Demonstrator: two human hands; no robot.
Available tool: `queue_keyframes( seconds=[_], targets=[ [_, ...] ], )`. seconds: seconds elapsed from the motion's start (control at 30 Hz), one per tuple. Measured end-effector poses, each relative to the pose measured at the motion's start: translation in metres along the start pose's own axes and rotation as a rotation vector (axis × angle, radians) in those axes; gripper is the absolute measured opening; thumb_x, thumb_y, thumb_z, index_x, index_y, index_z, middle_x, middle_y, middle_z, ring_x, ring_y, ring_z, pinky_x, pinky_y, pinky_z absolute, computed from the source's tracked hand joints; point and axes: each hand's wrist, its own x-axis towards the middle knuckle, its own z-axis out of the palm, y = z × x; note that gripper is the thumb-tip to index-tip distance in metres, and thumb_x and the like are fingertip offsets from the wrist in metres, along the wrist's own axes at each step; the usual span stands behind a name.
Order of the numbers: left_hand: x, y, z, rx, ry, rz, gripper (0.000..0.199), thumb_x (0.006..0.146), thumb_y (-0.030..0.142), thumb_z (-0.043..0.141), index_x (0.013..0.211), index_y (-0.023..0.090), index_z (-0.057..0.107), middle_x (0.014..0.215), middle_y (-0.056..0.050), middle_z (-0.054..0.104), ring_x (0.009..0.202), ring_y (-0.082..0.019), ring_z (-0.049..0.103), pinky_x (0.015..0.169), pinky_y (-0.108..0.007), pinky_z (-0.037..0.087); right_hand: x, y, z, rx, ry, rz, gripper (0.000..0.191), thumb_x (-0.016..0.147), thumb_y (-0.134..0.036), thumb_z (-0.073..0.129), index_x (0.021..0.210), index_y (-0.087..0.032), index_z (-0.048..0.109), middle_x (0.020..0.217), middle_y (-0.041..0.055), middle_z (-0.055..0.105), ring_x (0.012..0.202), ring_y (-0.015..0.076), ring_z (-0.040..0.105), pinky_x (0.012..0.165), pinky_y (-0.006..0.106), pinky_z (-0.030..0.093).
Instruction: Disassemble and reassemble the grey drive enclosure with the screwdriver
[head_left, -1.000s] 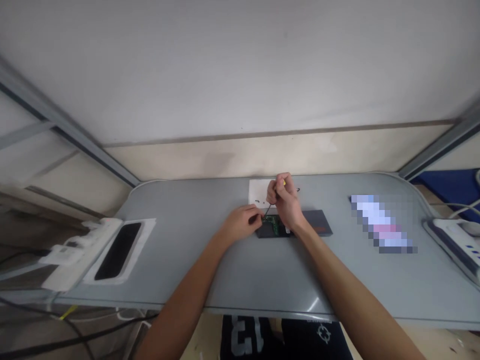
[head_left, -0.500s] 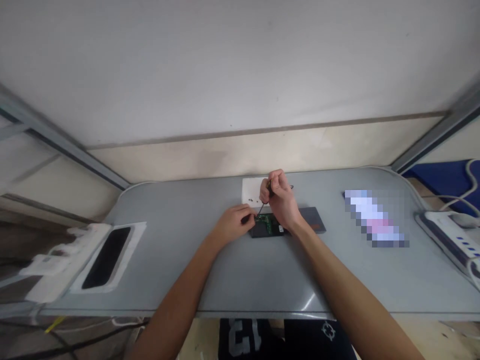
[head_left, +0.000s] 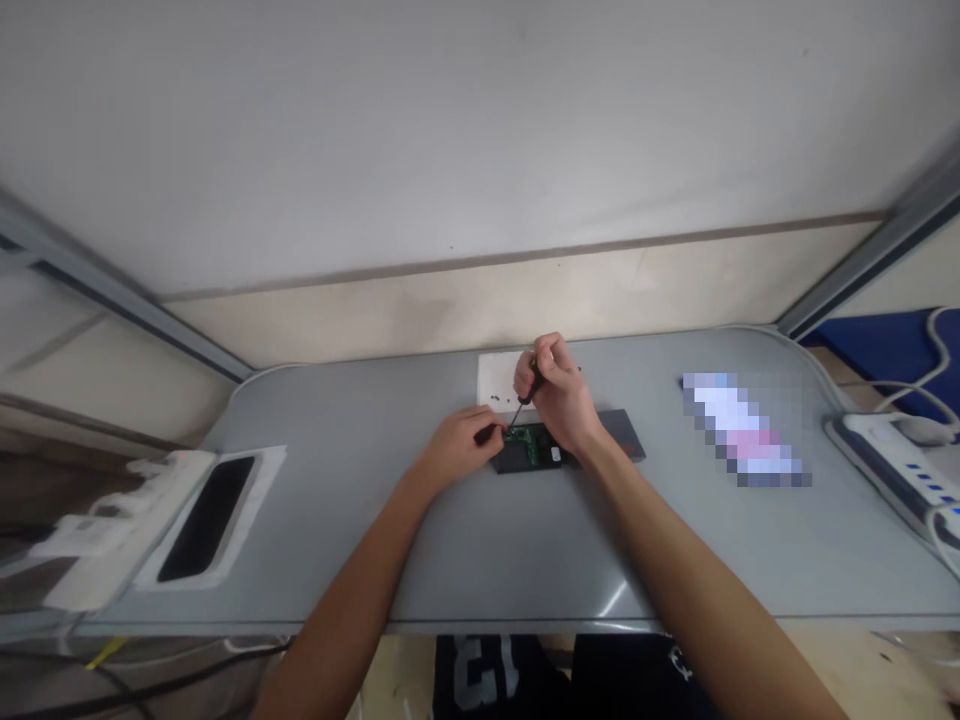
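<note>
At the far middle of the grey table (head_left: 480, 540), the person's right hand (head_left: 559, 400) is curled around a small screwdriver (head_left: 525, 392), pinching its dark handle between thumb and fingers with the shaft slanting down and to the left. The tip meets the green circuit board (head_left: 531, 442) that sits in the left part of a flat dark device (head_left: 570, 452) lying on the table. The left hand (head_left: 457, 447) rests on the table just left of that device, its fingers drawn together and pinched against the device's left edge beside the screwdriver tip; whether it holds some small part there cannot be told. Just beyond the hands lies a white sheet (head_left: 495, 380) carrying a few small dark specks, probably screws. Far to the left, a white tray (head_left: 214, 510) with a long dark recess sits at the table's edge, with a white power strip (head_left: 97, 535) beside it. To the right lies a blurred-out object (head_left: 742, 440), and further right another white power strip (head_left: 892, 470) with blue markings and a cable.
</note>
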Motion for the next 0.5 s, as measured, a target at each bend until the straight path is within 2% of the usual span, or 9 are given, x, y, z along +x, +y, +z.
queue_keyframes(
  seconds=[0.1,0.2,0.3,0.43,0.5],
  targets=[
    [0.0001,-0.0001,-0.0001,-0.002,-0.004,-0.004,0.018,0.093,0.019,0.053,0.094,0.020,0.070,0.085,0.000,0.067,0.073,-0.012,0.057,0.073,-0.026,0.046,0.0011,-0.0031,-0.0044,-0.071,-0.017,0.013,0.026,0.096,-0.047,0.061,0.087,-0.023,0.056,0.083,0.0032,0.055,0.074,0.0171,0.051,0.068,0.032,0.042],
    [0.0002,0.0000,-0.0008,0.008,-0.014,-0.020,0.019,0.093,0.018,0.053,0.094,0.020,0.071,0.085,0.000,0.066,0.072,-0.012,0.057,0.071,-0.025,0.046,0.0022,-0.0021,-0.0057,-0.057,-0.012,0.019,0.030,0.100,-0.050,0.054,0.089,-0.023,0.057,0.077,0.0026,0.051,0.072,0.0173,0.049,0.069,0.033,0.044],
    [0.0002,-0.0002,-0.0015,0.019,-0.017,-0.023,0.019,0.093,0.018,0.053,0.094,0.020,0.072,0.084,0.000,0.066,0.072,-0.012,0.056,0.071,-0.025,0.046,0.0014,0.0024,-0.0023,0.003,0.041,-0.021,0.032,0.101,-0.056,0.049,0.092,-0.026,0.053,0.072,-0.0005,0.043,0.066,0.0166,0.045,0.067,0.032,0.043],
    [0.0004,0.0006,-0.0030,0.021,-0.022,-0.022,0.020,0.093,0.017,0.053,0.094,0.021,0.073,0.083,0.000,0.065,0.073,-0.012,0.057,0.072,-0.024,0.046,0.0000,0.0052,-0.0013,0.000,0.047,-0.046,0.033,0.094,-0.045,0.066,0.081,-0.025,0.044,0.073,-0.0015,0.043,0.066,0.0150,0.044,0.065,0.029,0.042],
    [0.0005,0.0014,-0.0037,0.020,-0.020,-0.019,0.020,0.092,0.017,0.054,0.094,0.020,0.073,0.083,0.000,0.065,0.073,-0.013,0.057,0.071,-0.024,0.046,0.0007,0.0039,-0.0049,-0.017,0.022,-0.043,0.028,0.094,-0.040,0.067,0.079,-0.023,0.050,0.077,0.0004,0.049,0.070,0.0150,0.048,0.067,0.029,0.043]
  ],
)
